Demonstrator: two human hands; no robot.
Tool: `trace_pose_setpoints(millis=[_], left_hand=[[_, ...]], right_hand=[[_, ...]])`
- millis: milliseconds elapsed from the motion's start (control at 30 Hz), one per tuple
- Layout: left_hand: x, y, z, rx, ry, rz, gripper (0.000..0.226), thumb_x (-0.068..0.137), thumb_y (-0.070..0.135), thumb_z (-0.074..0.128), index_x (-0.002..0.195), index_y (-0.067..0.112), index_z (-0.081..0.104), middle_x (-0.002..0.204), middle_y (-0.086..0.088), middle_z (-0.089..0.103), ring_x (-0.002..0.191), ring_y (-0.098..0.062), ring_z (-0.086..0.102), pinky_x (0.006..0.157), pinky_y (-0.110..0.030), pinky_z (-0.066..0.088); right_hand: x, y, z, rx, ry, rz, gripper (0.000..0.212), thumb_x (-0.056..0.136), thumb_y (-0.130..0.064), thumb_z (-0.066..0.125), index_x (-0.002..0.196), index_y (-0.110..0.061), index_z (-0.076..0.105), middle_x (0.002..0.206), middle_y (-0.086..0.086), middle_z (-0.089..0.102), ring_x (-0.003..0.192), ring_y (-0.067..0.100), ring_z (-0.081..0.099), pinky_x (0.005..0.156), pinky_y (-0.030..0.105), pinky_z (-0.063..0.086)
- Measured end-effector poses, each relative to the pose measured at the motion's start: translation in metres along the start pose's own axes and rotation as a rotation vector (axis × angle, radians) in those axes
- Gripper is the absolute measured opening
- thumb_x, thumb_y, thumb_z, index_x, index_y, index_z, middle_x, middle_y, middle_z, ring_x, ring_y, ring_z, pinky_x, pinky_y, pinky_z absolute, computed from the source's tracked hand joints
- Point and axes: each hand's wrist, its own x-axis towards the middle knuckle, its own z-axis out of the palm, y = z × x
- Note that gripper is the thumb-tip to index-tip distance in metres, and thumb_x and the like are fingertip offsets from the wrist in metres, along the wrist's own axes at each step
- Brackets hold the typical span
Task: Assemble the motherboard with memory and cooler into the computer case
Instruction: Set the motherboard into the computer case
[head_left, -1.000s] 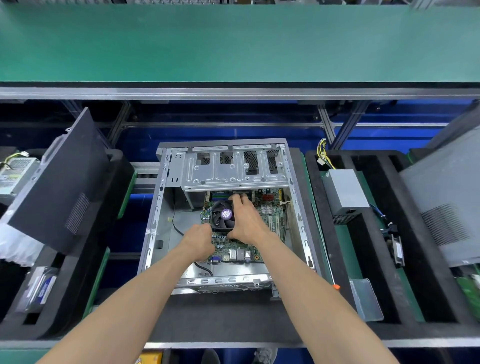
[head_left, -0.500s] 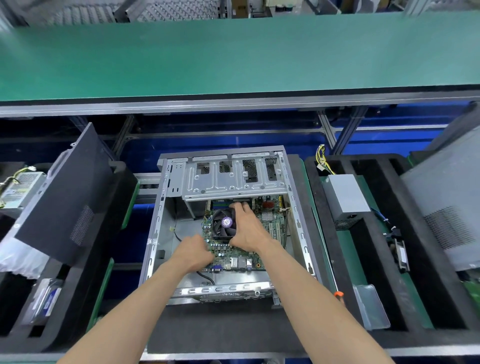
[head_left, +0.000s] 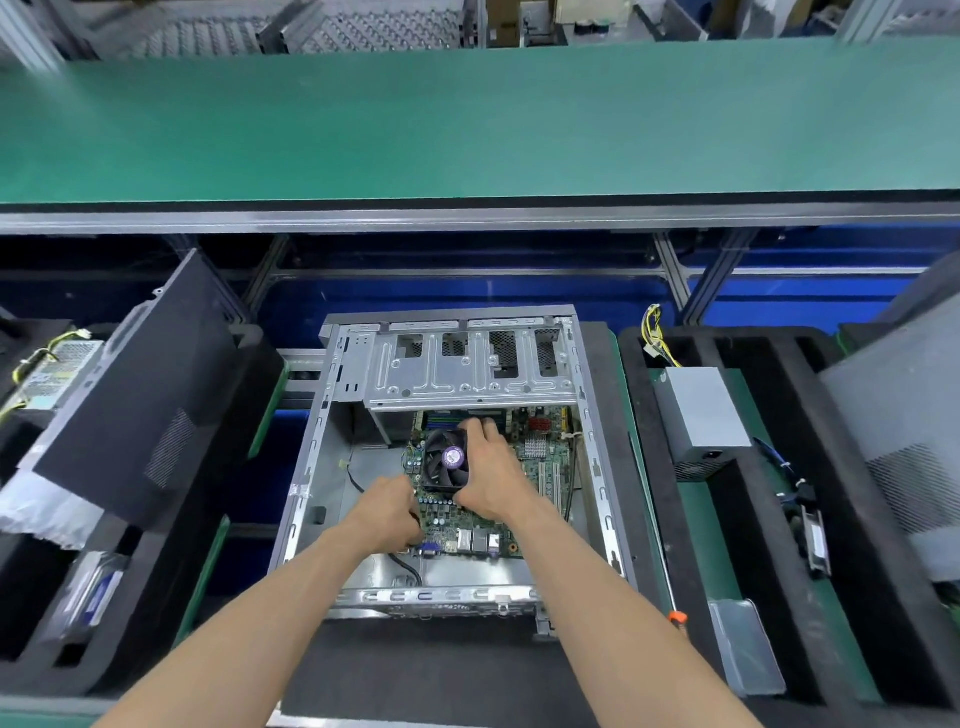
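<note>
An open grey computer case (head_left: 306, 467) lies flat in the middle, its drive cage (head_left: 467, 371) at the far end. Inside it sits the green motherboard (head_left: 540, 462), carrying a black fan cooler (head_left: 447, 460) with a purple label; memory sticks show just under the cage edge. My right hand (head_left: 491, 473) grips the cooler from its right side, fingers curled over its far edge. My left hand (head_left: 387, 512) holds the board's near left edge, fingers curled around it. A black cable (head_left: 405, 564) runs on the case floor by my left hand.
A grey power supply (head_left: 701, 415) with yellow wires lies in the black foam tray on the right, beside a grey side panel (head_left: 904, 415). A black side panel (head_left: 130, 405) leans at the left. A green conveyor (head_left: 467, 119) runs across the back.
Both hands stay on the cooler and the board. The motherboard has shifted slightly toward the right side of the case. The view has tilted a little, showing more of the conveyor's far side.
</note>
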Motion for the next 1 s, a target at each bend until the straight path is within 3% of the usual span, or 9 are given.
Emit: trace_pose_setpoints(millis=[100,267,433,567,633,700,800,867,1000], left_hand=[[-0.002,0.004,-0.004,0.045,-0.011,0.008,0.021,0.073,0.010,0.072,0.064,0.012,0.053,0.073,-0.002,0.053,0.066,-0.023,0.056,0.056,-0.034,0.049],[-0.010,0.011,-0.005,0.103,0.034,0.011,0.044,0.076,0.009,0.070,0.058,0.014,0.030,0.060,-0.003,0.036,0.064,-0.019,0.041,0.051,-0.036,0.035],[-0.011,0.003,-0.003,0.084,0.017,0.042,0.036,0.077,0.017,0.070,0.057,0.011,0.040,0.057,-0.004,0.039,0.060,-0.018,0.042,0.049,-0.029,0.029],[-0.009,-0.008,-0.007,-0.298,0.118,-0.048,0.039,0.080,0.030,0.068,0.053,0.013,0.045,0.048,0.000,0.043,0.049,-0.016,0.039,0.050,-0.027,0.030],[-0.005,-0.015,-0.015,-0.397,0.298,-0.141,0.027,0.088,0.015,0.055,0.061,0.011,0.055,0.064,-0.008,0.061,0.061,-0.021,0.054,0.057,-0.028,0.042],[-0.002,-0.018,-0.019,-0.319,0.385,-0.182,0.022,0.090,0.001,0.048,0.079,0.016,0.059,0.085,-0.008,0.062,0.080,-0.024,0.059,0.070,-0.031,0.047],[0.007,-0.020,-0.010,-0.245,0.295,-0.161,0.027,0.095,-0.002,0.048,0.115,0.011,0.061,0.113,-0.005,0.059,0.099,-0.016,0.056,0.082,-0.023,0.047],[0.012,-0.022,-0.002,-0.240,0.223,-0.164,0.025,0.098,0.001,0.048,0.119,0.011,0.059,0.114,-0.004,0.059,0.090,-0.012,0.053,0.072,-0.017,0.043],[0.015,-0.028,0.004,-0.167,0.118,-0.175,0.024,0.099,0.002,0.043,0.117,0.014,0.053,0.119,-0.008,0.063,0.095,-0.019,0.050,0.083,-0.030,0.045]], right_hand=[[0.000,0.000,-0.001,0.003,0.008,-0.008,0.077,0.071,-0.004,0.075,0.134,-0.012,0.032,0.130,0.013,0.039,0.117,0.033,0.047,0.097,0.039,0.046],[-0.001,-0.003,-0.002,0.025,-0.007,0.001,0.075,0.073,-0.003,0.073,0.134,-0.014,0.031,0.134,0.013,0.037,0.123,0.034,0.043,0.102,0.040,0.043],[-0.002,-0.005,-0.003,-0.003,-0.023,0.002,0.081,0.072,-0.004,0.075,0.138,-0.015,0.029,0.140,0.015,0.033,0.130,0.035,0.039,0.106,0.041,0.042],[-0.003,-0.011,-0.003,-0.061,-0.037,0.004,0.098,0.068,-0.018,0.089,0.143,-0.019,0.025,0.150,0.017,0.024,0.136,0.036,0.034,0.110,0.043,0.041],[-0.002,-0.014,-0.002,-0.076,-0.045,0.023,0.103,0.067,-0.025,0.091,0.145,-0.019,0.024,0.153,0.017,0.023,0.139,0.038,0.033,0.113,0.046,0.038],[0.000,-0.015,-0.002,-0.089,-0.043,0.035,0.103,0.066,-0.026,0.092,0.145,-0.019,0.026,0.152,0.017,0.025,0.137,0.039,0.036,0.113,0.045,0.039],[0.001,-0.014,-0.004,-0.104,-0.037,0.039,0.101,0.065,-0.023,0.092,0.143,-0.018,0.028,0.150,0.014,0.029,0.133,0.037,0.041,0.109,0.042,0.043],[0.001,-0.015,-0.005,-0.110,-0.039,0.044,0.104,0.062,-0.024,0.092,0.144,-0.018,0.029,0.150,0.013,0.030,0.130,0.035,0.043,0.107,0.042,0.044],[-0.002,-0.018,-0.007,-0.097,-0.009,0.034,0.103,0.059,-0.025,0.094,0.140,-0.021,0.031,0.140,0.007,0.039,0.117,0.029,0.050,0.099,0.040,0.050]])
